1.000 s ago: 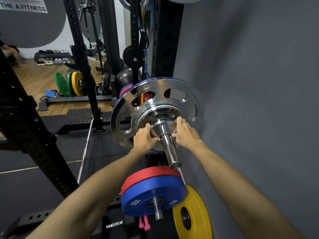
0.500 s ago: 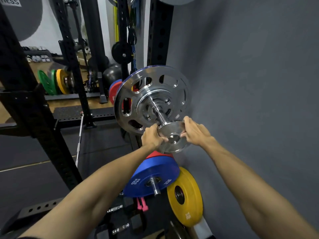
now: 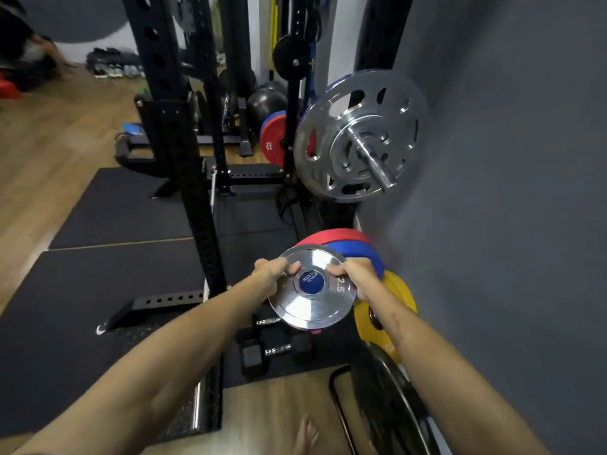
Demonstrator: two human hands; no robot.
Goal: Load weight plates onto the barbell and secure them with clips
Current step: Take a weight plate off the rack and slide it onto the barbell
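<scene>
A small chrome plate (image 3: 305, 307) marked 2.5 is held flat-on between both hands, low and in front of me, well clear of the bar. My left hand (image 3: 271, 274) grips its left rim and my right hand (image 3: 359, 279) grips its right rim. Up and to the right, the barbell sleeve (image 3: 374, 164) sticks out bare toward me. A large chrome plate with holes (image 3: 328, 139) sits on the bar, with a blue rim just behind it. No clip is visible on the sleeve.
Red and blue plates (image 3: 354, 246) and a yellow plate (image 3: 399, 292) rest on storage pegs below, by the grey wall (image 3: 509, 192). A black rack upright (image 3: 193, 178) stands to the left. Hex dumbbells (image 3: 262, 351) lie on the floor, and my bare foot (image 3: 307, 433) shows at the bottom.
The small chrome plate has slid off the end of the sleeve and come down and toward me in both hands. The view has pulled back from the bar.
</scene>
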